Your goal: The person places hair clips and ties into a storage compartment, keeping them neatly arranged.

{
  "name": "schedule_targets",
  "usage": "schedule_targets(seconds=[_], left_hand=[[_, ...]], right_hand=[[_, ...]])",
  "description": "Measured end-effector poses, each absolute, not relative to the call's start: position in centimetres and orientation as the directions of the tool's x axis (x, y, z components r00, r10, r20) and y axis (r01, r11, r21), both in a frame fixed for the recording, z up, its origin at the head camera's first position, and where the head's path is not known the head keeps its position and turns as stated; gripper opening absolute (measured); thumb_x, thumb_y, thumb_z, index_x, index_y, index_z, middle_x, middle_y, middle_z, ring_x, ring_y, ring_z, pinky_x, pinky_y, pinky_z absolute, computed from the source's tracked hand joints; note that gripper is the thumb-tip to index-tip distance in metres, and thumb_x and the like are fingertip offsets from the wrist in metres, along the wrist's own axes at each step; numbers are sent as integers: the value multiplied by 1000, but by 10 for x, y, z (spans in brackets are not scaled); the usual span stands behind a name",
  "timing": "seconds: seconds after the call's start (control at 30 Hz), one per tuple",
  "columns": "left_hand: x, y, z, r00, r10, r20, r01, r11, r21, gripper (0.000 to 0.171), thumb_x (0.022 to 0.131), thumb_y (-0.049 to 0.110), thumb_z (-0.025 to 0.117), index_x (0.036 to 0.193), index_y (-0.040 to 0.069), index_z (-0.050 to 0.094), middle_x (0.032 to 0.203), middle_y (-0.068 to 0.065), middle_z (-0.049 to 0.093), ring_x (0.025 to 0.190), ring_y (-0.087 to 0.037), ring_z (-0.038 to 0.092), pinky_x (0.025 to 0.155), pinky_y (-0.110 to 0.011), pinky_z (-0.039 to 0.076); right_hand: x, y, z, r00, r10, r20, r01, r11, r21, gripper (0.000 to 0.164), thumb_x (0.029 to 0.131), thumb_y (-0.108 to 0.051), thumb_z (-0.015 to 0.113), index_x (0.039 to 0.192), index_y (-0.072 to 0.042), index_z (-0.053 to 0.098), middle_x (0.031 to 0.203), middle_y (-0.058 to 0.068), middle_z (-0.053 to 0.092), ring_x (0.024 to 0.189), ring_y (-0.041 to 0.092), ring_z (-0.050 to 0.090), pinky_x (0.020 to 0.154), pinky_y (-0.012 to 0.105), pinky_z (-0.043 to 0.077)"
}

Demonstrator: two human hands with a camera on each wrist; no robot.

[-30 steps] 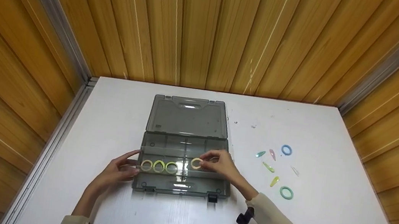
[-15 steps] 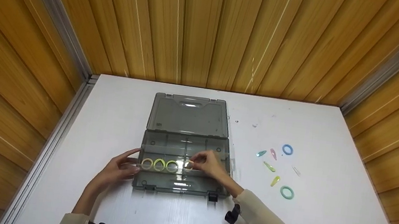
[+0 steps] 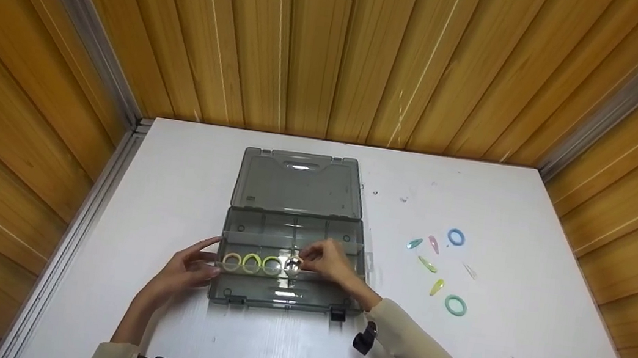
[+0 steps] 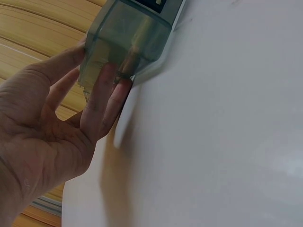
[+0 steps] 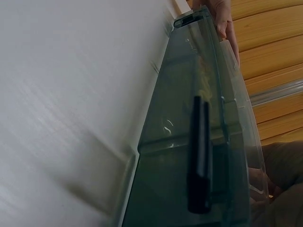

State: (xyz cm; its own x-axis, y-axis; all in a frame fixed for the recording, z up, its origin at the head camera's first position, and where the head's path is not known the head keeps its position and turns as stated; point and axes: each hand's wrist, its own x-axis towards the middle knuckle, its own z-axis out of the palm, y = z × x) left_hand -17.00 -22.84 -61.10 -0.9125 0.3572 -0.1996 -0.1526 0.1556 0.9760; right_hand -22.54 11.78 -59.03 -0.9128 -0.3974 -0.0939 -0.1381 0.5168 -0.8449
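Left grip (image 3: 176, 274): it holds the left end of the grey box (image 3: 309, 297); in the left wrist view its fingers touch the wall there.
Grey box: it lies on the white table (image 3: 271, 351), and its lid (image 3: 296, 185) is folded back to the far side.
Clear tray (image 3: 258, 243): it sits across the middle of the box and carries a row of rings.
Row, from left: a peach ring (image 3: 224, 260), a yellow ring (image 3: 252, 255), a second yellow ring (image 3: 273, 257), placed closely side by side.
Pale ring (image 3: 285, 265): it is the last of the row, just beside the second yellow ring, inside the tray and directly left of the right grip (image 3: 331, 264).
Right grip: fingertips pinch the pale ring at its upper right edge; in the right wrist view the box wall hides this contact.
Loose clips: teal clip (image 3: 414, 243), green clip (image 3: 427, 264), pink clip (image 3: 433, 244) and yellow clip (image 3: 436, 287) lie on the table, well apart from the right grip.
Rightmost: a blue ring (image 3: 449, 236), a mint ring (image 3: 446, 303) and thin pale pins (image 3: 469, 271).
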Motion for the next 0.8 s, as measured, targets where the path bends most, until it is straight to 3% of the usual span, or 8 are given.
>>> schedule_targets(seconds=[0.37,0.67,0.8], left_hand=[[-171,-227,-610,-917,338,-213,-163,170,972,75,96,16,72,160,13,33,146,-34,46,116,-29,65,95,-42,59],[-169,-229,-610,-911,350,-216,-172,151,973,76,96,16,71,161,13,31,147,-34,46,121,-36,64,100,-47,57],[-168,-228,-610,-914,345,-215,-170,155,973,75,96,16,71,161,13,32,147,-34,46,120,-35,64,99,-47,57]], right_hand=[[-225,121,-588,-908,-409,-92,-141,503,-853,17,81,6,79,98,7,76,93,22,77,82,31,76,71,23,61],[-222,141,-569,-916,-399,-53,-145,449,-882,21,85,-1,78,105,6,75,97,21,77,74,13,71,64,19,57],[-222,165,-553,-932,-362,-6,-164,437,-884,22,88,-5,78,107,6,75,99,21,77,76,19,73,66,21,59]])
